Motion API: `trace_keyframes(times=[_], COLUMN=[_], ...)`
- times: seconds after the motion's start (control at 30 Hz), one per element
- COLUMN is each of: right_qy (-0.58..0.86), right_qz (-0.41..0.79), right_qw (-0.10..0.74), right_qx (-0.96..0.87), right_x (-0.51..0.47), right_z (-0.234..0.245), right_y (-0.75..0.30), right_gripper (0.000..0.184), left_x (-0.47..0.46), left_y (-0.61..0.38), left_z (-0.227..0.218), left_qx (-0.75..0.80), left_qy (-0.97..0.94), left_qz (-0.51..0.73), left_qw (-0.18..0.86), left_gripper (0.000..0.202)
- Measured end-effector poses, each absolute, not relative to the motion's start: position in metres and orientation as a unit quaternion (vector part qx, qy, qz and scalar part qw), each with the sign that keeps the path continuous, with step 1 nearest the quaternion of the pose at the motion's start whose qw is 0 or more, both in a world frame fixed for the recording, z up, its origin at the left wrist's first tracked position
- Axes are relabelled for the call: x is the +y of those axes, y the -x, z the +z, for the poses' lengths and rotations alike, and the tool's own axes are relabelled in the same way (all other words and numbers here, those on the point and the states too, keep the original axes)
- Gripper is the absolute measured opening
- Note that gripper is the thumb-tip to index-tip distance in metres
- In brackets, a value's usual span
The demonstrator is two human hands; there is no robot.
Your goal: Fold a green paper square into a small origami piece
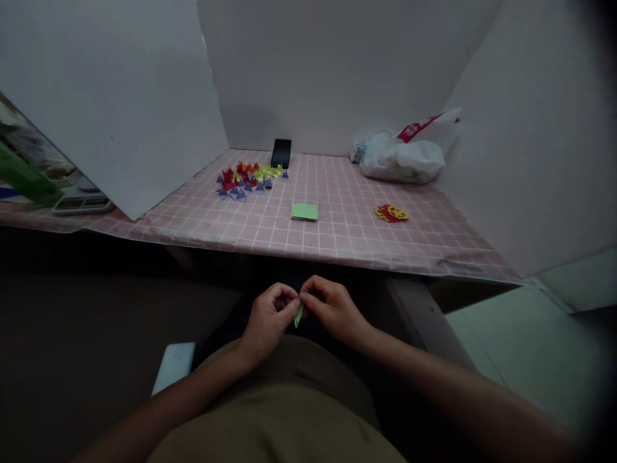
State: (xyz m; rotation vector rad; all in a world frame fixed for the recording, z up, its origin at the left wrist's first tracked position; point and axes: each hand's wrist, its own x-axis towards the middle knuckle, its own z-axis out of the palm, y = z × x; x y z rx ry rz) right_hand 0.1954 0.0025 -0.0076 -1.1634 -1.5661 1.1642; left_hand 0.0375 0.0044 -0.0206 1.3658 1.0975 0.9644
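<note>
A small folded piece of green paper is pinched between my two hands, over my lap and below the table's front edge. My left hand grips it from the left with thumb and fingertips. From the right, my right hand pinches its upper end, the fingertips of both hands nearly touching. Part of the paper is hidden behind the fingers. On the table ahead lies a stack of square green paper. Beyond it to the left is a cluster of folded paper pieces in red, orange, yellow and purple.
The table has a pink checked cover and white panels around it. A dark phone leans at the back. White plastic bags and red-yellow cutouts lie right. A scale stands left; a white device lies beside my lap.
</note>
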Motion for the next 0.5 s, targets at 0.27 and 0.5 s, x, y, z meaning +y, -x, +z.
trace_keyframes(times=[0.27,0.5], right_qy=[0.497,0.501], right_qz=[0.386,0.351], right_qw=[0.452,0.452], right_qx=[-0.632,-0.649], right_x=[0.0032,0.0021], right_z=[-0.0058,-0.0071], right_y=[-0.1965,-0.1958], right_gripper=[0.012,0.01], left_x=[0.0009,0.0], left_y=[-0.0395,-0.0419], left_z=[-0.0191,-0.0219], left_qx=[0.448,0.456], left_qy=[-0.556,-0.552], left_qz=[0.386,0.411], left_qw=[0.584,0.565], left_gripper=[0.021,0.017])
